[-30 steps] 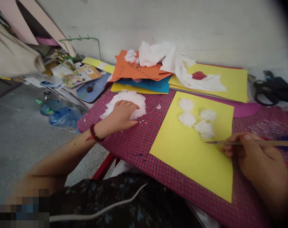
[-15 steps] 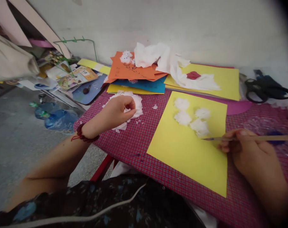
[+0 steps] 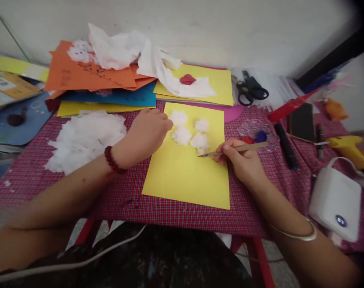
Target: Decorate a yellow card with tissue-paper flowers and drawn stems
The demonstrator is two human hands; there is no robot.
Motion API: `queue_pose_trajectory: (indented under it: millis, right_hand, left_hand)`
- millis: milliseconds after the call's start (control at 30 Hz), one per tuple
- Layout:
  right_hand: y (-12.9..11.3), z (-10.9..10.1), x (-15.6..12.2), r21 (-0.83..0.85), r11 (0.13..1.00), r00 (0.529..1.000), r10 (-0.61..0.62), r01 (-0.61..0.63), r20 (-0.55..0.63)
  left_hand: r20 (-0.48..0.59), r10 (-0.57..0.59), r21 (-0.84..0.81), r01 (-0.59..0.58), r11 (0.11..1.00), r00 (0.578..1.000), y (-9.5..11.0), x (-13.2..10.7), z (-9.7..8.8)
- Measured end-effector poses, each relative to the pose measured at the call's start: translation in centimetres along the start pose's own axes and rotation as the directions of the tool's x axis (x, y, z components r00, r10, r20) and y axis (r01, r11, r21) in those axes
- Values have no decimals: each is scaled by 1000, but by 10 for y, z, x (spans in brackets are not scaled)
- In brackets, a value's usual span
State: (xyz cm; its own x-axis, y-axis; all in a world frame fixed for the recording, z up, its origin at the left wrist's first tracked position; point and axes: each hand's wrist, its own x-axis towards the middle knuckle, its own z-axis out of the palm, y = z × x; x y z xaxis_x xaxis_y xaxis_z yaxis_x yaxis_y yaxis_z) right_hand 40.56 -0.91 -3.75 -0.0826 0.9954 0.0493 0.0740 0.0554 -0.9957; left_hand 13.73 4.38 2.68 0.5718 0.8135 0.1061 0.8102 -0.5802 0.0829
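A yellow sheet of paper [image 3: 185, 176] lies on the checked cloth, with several fluffy white paper tufts [image 3: 181, 135] on its upper half. My right hand [image 3: 240, 158] rests at the sheet's right edge, closed round a thin paintbrush [image 3: 251, 147]. The brush's dark tip touches or hovers just below the lower right tuft. At the upper left edge of the sheet is my left hand [image 3: 146, 134], its fingers curled closed beside the tufts; whatever they hold is hidden. A heap of torn white paper [image 3: 83, 140] lies left of that hand.
Orange cards [image 3: 89, 76], blue and yellow paper and crumpled white tissue [image 3: 116, 48] line the wall. Scissors [image 3: 251, 89] lie behind the sheet. Rightwards are a clear plastic dish [image 3: 245, 127], a black marker [image 3: 285, 146], a phone [image 3: 302, 122], a yellow glue gun [image 3: 350, 150] and a white device [image 3: 335, 200].
The view has swung right. My left hand has moved from over the torn paper heap to the yellow sheet's left edge. My right hand keeps the paintbrush near the lower tuft.
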Motion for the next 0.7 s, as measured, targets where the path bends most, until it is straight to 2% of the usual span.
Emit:
queue_pose_trajectory:
  millis: [67,133,200,233,267,333,400,467,533,600,700]
  right_hand:
    - [-3,2,-1,-65,998,1000,-19,20,19]
    - [-4,3,-1,-103,994,999,-26,28,22]
    - [-3,3,-1,-104,994,1000,-28,28,-7]
    - [-2,3,0,-95,995,999,-27,24,-23]
    - [-1,2,0,-81,997,999,-23,19,-39]
    - [1,0,1,-48,999,998,-6,3,-68]
    - [3,-1,3,-14,1000,995,20,-22,-101]
    - [4,-1,4,17,999,990,37,-35,-135]
    - [5,-1,5,33,999,988,41,-36,-151]
    - [6,-1,7,31,999,987,45,-41,-156]
    - [6,0,8,44,997,985,63,-56,-164]
  left_hand:
    - [-168,42,143,-17,990,985,-2,-7,4]
    - [-344,78,172,-19,985,936,-2,-14,5]
    - [-478,99,131,-41,991,873,1,-19,7]
    - [-501,101,71,-75,995,860,4,-19,9]
    - [-496,85,-23,-111,994,864,6,-19,11]
    - [-388,6,-310,-137,941,922,12,-15,17]
    - [-167,-75,-630,-48,775,983,16,-11,22]
    - [79,-72,-825,106,556,994,19,-7,25]
    - [262,-3,-878,239,415,965,20,-6,28]
    - [349,53,-868,301,395,936,19,-6,29]
    - [348,110,-840,257,477,931,17,-7,28]
